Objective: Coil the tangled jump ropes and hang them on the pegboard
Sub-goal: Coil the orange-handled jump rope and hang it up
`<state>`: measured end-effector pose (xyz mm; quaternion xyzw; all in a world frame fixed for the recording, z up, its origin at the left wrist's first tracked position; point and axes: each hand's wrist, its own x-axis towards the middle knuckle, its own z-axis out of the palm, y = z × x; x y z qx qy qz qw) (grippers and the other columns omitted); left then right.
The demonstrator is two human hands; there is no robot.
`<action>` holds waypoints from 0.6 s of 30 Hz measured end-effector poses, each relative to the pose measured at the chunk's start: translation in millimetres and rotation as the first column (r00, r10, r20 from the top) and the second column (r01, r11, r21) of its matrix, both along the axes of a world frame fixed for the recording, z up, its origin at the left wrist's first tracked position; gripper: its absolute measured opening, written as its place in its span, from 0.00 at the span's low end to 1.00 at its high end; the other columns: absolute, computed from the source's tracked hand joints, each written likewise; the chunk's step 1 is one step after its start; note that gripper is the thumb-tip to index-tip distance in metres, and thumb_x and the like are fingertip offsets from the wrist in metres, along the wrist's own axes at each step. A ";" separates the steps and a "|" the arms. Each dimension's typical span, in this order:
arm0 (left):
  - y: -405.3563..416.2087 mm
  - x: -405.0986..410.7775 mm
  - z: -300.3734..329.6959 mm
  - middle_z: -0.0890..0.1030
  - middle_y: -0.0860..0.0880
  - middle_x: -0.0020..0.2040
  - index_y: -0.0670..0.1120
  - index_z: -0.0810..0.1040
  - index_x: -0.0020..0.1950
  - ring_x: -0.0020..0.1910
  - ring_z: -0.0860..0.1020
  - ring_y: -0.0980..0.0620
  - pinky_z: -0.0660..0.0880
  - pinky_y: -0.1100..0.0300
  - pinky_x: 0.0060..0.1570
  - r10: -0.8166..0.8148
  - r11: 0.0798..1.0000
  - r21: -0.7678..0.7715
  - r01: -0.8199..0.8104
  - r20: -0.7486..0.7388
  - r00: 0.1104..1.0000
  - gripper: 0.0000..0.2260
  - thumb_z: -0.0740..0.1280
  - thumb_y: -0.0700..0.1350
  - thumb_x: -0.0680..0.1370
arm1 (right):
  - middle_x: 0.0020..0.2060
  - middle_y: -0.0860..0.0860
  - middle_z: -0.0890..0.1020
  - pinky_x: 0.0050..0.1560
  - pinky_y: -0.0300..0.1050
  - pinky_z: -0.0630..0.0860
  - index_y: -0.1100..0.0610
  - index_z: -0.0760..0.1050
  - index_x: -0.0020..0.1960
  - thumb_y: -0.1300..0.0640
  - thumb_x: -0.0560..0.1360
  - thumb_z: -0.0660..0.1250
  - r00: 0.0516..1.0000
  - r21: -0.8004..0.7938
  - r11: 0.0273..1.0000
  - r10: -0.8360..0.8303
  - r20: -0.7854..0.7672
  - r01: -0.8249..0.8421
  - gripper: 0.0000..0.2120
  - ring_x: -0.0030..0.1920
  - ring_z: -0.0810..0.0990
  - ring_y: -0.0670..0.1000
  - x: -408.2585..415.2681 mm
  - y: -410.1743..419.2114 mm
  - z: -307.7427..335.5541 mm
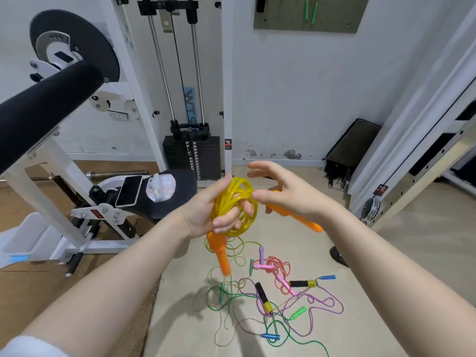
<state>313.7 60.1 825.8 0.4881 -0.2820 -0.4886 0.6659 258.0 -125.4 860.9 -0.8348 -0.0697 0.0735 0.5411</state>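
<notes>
My left hand [206, 215] grips a coil of yellow jump rope [233, 202] at chest height, one orange handle [220, 253] hanging below it. My right hand [280, 191] pinches a strand of the coil with thumb and a finger, the other fingers spread; the second orange handle [301, 219] sticks out under its palm. On the floor below lies a tangle of ropes [273, 295]: green, pink, purple and beige, with black, blue, pink and green handles. High on the wall is the pegboard [332, 19] with a green rope [310, 9] hanging on it.
A white weight machine with a black stack [192, 155] stands straight ahead. A padded black bar [49, 104] crosses the left. A phone [128, 190] and a wrapped item lie on a black seat [177, 197]. A white rack post [417, 119] rises at right.
</notes>
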 end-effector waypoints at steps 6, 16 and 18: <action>0.9 5.0 17.9 0.71 0.55 0.18 0.42 0.80 0.38 0.16 0.70 0.58 0.74 0.64 0.38 -0.203 0.977 -0.080 0.197 -0.071 0.977 0.29 0.61 0.69 0.70 | 0.43 0.43 0.79 0.32 0.40 0.73 0.41 0.59 0.69 0.55 0.67 0.68 0.971 0.218 0.960 0.204 -0.128 -0.174 0.34 0.39 0.77 0.47 0.5 7.0 1.8; 8.2 29.5 18.5 0.71 0.48 0.20 0.46 0.73 0.23 0.22 0.69 0.52 0.69 0.58 0.33 0.415 0.860 0.209 -0.465 0.243 0.877 0.28 0.56 0.67 0.69 | 0.34 0.51 0.77 0.25 0.36 0.70 0.62 0.74 0.53 0.59 0.73 0.69 0.998 0.092 0.996 0.014 -0.053 -0.009 0.10 0.26 0.74 0.44 24.5 27.2 4.5; 16.3 42.7 11.9 0.74 0.48 0.25 0.46 0.76 0.29 0.27 0.72 0.52 0.71 0.57 0.37 0.363 0.903 0.161 -0.397 0.207 0.909 0.27 0.54 0.66 0.72 | 0.34 0.52 0.77 0.25 0.38 0.70 0.62 0.74 0.54 0.57 0.73 0.69 0.998 0.064 0.998 -0.008 -0.061 0.012 0.13 0.27 0.74 0.47 33.6 29.3 0.9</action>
